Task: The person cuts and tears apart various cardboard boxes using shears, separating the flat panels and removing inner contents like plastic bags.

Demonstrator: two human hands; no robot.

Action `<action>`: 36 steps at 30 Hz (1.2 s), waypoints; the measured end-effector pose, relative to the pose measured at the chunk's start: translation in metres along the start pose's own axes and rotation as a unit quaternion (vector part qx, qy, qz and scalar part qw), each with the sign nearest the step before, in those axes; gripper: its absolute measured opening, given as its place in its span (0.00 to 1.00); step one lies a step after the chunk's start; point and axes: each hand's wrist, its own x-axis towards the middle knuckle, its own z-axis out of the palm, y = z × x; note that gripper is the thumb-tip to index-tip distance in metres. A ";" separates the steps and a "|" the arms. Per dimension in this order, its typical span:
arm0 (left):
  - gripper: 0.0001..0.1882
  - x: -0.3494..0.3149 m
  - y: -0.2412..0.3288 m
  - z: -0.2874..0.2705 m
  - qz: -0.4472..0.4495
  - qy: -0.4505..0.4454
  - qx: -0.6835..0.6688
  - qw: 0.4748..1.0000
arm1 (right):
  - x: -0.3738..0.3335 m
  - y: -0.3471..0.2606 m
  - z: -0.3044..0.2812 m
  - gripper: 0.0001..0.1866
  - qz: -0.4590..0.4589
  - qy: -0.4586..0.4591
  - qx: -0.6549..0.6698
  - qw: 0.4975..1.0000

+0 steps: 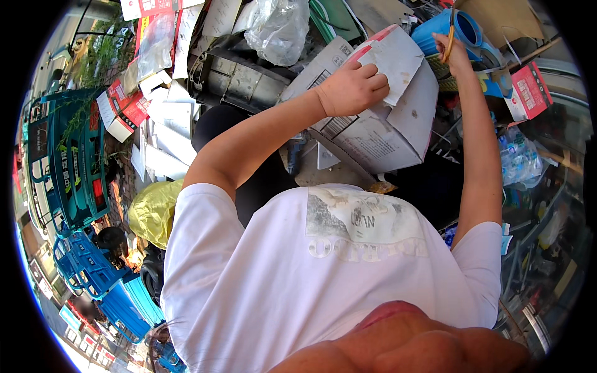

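My left hand [354,89] is closed, its fingers curled under over a white cardboard box [379,142]. What those fingers hold, if anything, is hidden beneath the hand. The box lies tilted in front of my body, with its flaps bent and grey printing on its sides. To the right and farther away, my right hand [456,56] is closed around a pair of scissors [448,40] with orange handles. The scissors point away from me, beside a blue plastic container [435,32] with a round opening.
A dark, dusty crate [239,78] and a clear plastic bag [280,31] lie beyond my left forearm. Red-and-white boxes [124,109] and white card pieces [168,133] are piled left. At right are another red-and-white box [530,92] and clear plastic bottles [519,155]. A yellow bag [152,211] sits near my left elbow.
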 end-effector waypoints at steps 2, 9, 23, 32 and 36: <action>0.15 0.003 -0.006 0.001 -0.066 0.039 0.017 0.997 | -0.007 0.007 0.002 0.19 -0.057 0.052 -0.215 0.974; 0.17 0.003 -0.009 0.005 -0.108 0.061 -0.015 0.992 | -0.031 0.053 0.022 0.27 0.063 -0.007 -0.323 0.944; 0.19 0.016 -0.026 -0.015 -0.082 0.188 0.014 0.979 | -0.025 0.030 0.024 0.18 0.146 -0.017 -0.445 0.883; 0.11 0.009 -0.072 -0.051 -0.404 0.290 -0.076 0.864 | -0.023 0.001 0.005 0.19 -0.008 0.085 -0.485 0.870; 0.13 0.000 -0.092 -0.060 -0.488 0.509 -0.246 0.664 | -0.031 -0.013 0.001 0.18 -0.103 0.202 -0.377 0.898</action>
